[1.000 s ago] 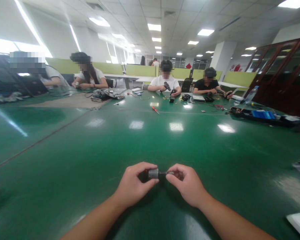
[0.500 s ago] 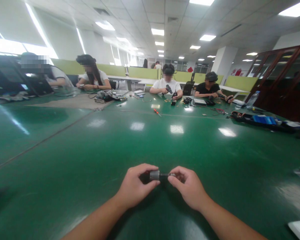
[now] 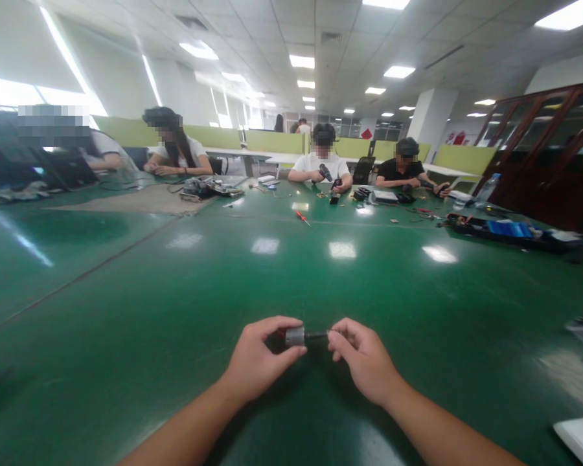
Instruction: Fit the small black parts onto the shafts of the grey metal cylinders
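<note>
A short silver-grey metal cylinder (image 3: 295,336) with a thin dark shaft (image 3: 315,335) lies level between my hands, just above the green tabletop. My left hand (image 3: 258,353) is closed round the cylinder, thumb below and fingers above; something red shows behind it in the palm. At the shaft's right end, the thumb and fingers of my right hand (image 3: 362,349) are pinched together. The very tip of the shaft is hidden by those fingers.
A red-handled screwdriver (image 3: 302,217) lies farther out on the green table (image 3: 214,285). Beyond it, several people sit working, one holding a drill (image 3: 325,172). A black tray with blue items (image 3: 510,230) stands at right; a white object (image 3: 580,440) is near the right corner.
My right hand's fingers have shifted slightly on the shaft's end, and a little more of the shaft shows. The left hand keeps its hold on the cylinder. The view has shifted slightly.
</note>
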Motion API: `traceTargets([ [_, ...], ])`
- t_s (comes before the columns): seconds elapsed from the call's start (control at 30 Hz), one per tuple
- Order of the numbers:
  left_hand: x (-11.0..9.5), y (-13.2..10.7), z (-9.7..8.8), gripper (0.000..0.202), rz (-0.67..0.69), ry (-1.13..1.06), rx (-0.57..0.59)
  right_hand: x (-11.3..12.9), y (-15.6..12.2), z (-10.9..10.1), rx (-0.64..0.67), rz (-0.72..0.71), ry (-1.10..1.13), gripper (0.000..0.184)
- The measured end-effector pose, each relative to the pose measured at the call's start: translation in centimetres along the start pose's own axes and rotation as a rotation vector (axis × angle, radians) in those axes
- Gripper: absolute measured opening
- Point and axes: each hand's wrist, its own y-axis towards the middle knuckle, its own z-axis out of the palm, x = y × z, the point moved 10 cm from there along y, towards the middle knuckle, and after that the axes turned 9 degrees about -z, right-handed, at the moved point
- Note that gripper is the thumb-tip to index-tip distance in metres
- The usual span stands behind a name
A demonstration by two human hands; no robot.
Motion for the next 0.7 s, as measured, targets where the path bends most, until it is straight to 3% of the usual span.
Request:
traceTargets([
  [0.2,0.5,0.1,-0.3,0.028,-0.019,-0.034,-0.016,0.2,0.2,-0.3,-0.055,-0.004,0.102,0.035],
  [0.3,1.3,0.4,-0.7,0.030,-0.046,-0.106,-0.057,-1.0,0.3,-1.6,-0.231,0.052,0.329,0.040],
  [0.43,2.2,0.8,-2.0,0.029,-0.104,-0.418,-0.175,-2.6,0.4,-2.9,-0.420,0.118,0.567,0.042],
  [0.57,1.7,0.4,-2.9,0.033,-0.192,-0.659,-0.180,-2.2,0.6,-2.4,-0.371,0.111,0.623,0.043],
  [0.7,0.4,-0.8,-5.9,0.042,-0.207,-0.635,-0.227,-1.8,0.5,-1.9,-0.337,0.101,0.625,0.045],
])
